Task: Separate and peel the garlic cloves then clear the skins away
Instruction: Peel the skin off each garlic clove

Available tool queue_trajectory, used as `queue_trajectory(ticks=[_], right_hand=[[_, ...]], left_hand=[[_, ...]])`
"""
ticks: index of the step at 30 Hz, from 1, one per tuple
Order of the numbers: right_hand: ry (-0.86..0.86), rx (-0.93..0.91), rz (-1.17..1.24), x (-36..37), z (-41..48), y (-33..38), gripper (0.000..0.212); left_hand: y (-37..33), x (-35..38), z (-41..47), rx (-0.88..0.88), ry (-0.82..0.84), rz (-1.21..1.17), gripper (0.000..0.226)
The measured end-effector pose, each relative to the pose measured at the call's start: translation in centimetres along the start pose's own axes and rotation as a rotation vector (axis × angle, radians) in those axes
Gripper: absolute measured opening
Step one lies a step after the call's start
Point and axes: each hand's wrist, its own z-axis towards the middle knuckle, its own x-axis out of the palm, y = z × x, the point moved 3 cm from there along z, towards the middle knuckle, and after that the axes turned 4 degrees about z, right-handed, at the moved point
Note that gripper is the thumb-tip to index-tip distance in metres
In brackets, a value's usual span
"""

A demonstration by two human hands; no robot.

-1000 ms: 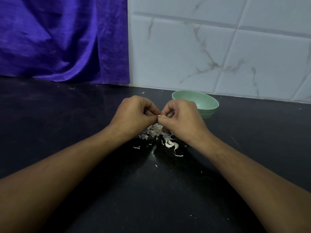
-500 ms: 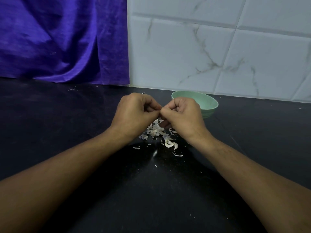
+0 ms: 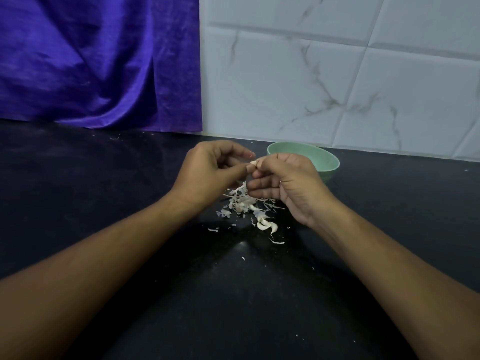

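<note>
Two bare hands work one garlic clove [image 3: 254, 162] above a black counter [image 3: 104, 203].
The right hand [image 3: 288, 183] pinches the clove between thumb and forefinger; the left hand [image 3: 207, 172], fingers curled, sets its thumb against it, grip unclear. One heap of skins [image 3: 244, 203] lies beneath, one green bowl [image 3: 322, 159] just behind.

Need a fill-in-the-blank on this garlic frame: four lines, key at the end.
1. The left hand and right hand pinch the garlic clove ___ the skins.
2. The bowl behind the right hand is ___.
3. The countertop is ___.
4. The cloth at the back left is ___.

Missing words: above; green; black; purple.
</note>
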Motion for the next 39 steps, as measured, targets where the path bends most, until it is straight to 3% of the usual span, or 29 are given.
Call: queue_trajectory(ticks=[7,11,14,19,25,39], right_hand=[[0.017,0.077,0.148,0.1,0.0,0.0,0.009],[0.017,0.07,0.076,0.1,0.0,0.2,0.003],[0.017,0.074,0.042,0.0,-0.1,0.2,0.016],[0.049,0.069,-0.014,0.1,-0.2,0.3,0.008],[0.15,0.064,-0.204,0.7,-0.4,-0.6,0.004],[0.126,-0.1,-0.367,-0.4,0.0,0.0,0.008]], left_hand=[[0.0,-0.1,0.0,0.111,-0.04,0.042,0.013],[-0.1,0.2,-0.1,0.1,-0.031,-0.017,0.009],[-0.1,0.4,-0.1,0.085,-0.005,-0.072,0.009],[-0.4,0.6,-0.1,0.031,0.01,-0.185,0.009],[0.1,-0.6,0.5,-0.112,-0.125,-0.345,0.008],[0.7,-0.6,0.5,-0.202,-0.149,-0.308,0.009]])
